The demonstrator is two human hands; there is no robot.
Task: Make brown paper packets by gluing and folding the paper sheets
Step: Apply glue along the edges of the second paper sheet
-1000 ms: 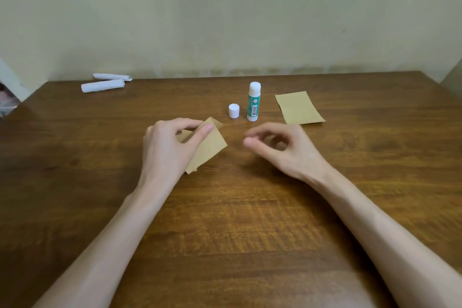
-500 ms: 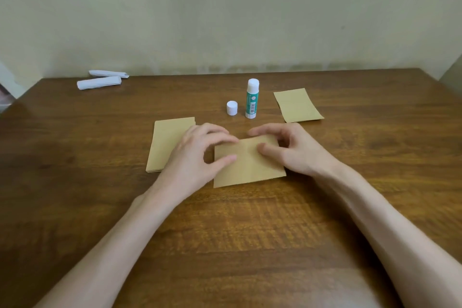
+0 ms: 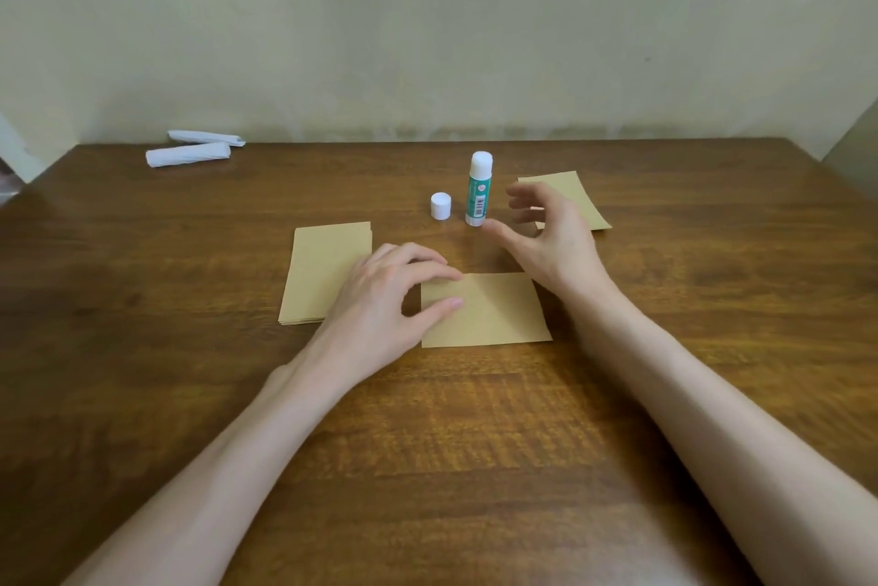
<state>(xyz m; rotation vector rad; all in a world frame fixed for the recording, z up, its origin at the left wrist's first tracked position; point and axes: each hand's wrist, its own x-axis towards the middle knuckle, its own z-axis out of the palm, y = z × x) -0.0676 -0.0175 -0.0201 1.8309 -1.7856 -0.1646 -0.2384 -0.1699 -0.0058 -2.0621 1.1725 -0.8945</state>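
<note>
Pale, scuffed wall runs behind a dark wooden bench [image 3: 475, 443], seen from above by the person working at it. Near the middle, close to the person, a single brown paper sheet [image 3: 494, 314] lies flat with its long side across the view. The left hand [image 3: 380, 300] arches over the sheet's left end. Its forefinger tip sits at the top edge and its thumb tip lies on the paper, so the grip is loose and touches the sheet rather than closing round it.

Just to the left, partly under that hand, lies a neat stack of brown sheets [image 3: 323, 271]. The right hand [image 3: 551, 243] is beyond the single sheet, its fingers spread and gently curved – a wide grip holding nothing – with the thumb pointing at the foot of the glue stick [image 3: 479, 191]. That stick stands upright, green-labelled with a white top, and its white cap [image 3: 440, 205] stands apart just to its left.

Behind the right hand, and partly hidden by it, another brown paper piece [image 3: 584, 200] lies flat. Two white paper rolls [image 3: 190, 154] lie side by side at the far left corner, near the wall.
</note>
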